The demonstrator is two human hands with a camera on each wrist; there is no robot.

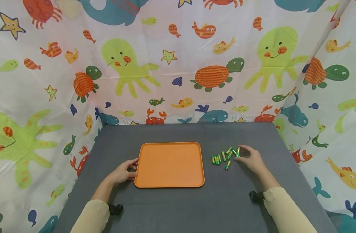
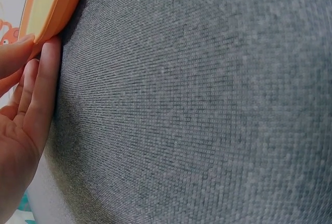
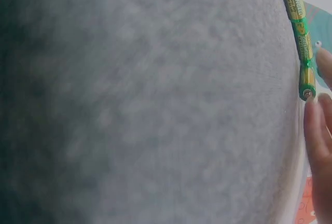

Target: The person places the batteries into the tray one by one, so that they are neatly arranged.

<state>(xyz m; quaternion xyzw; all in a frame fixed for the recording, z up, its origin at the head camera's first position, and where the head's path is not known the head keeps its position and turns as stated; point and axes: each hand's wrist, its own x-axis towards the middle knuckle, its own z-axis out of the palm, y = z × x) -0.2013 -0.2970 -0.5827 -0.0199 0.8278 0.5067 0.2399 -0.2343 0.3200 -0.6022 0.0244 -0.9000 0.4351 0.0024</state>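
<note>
the left hand [image 1: 122, 172] grasps the left edge of an orange tray [image 1: 170, 165], its thumb over the rim and its fingers against the side, as the left wrist view shows. the tray lies flat on a grey table [image 1: 181, 207]. to the right of the tray and apart from it lies a loose group of small green and gold batteries [image 1: 223, 156]; at its left end several sit side by side, further right others lie at mixed angles, and 1 lies nearer the person. the right hand [image 1: 251, 160] is at the right end of the group, thumb and finger parted around the rightmost battery [image 1: 238, 151]. in the right wrist view 1 fingertip touches a battery's end; i cannot tell whether the hand grips it. 2 pale sleeves [image 1: 92, 216] cover the forearms. behind the table hangs a white curtain [image 1: 178, 76] printed with sea animals.
</note>
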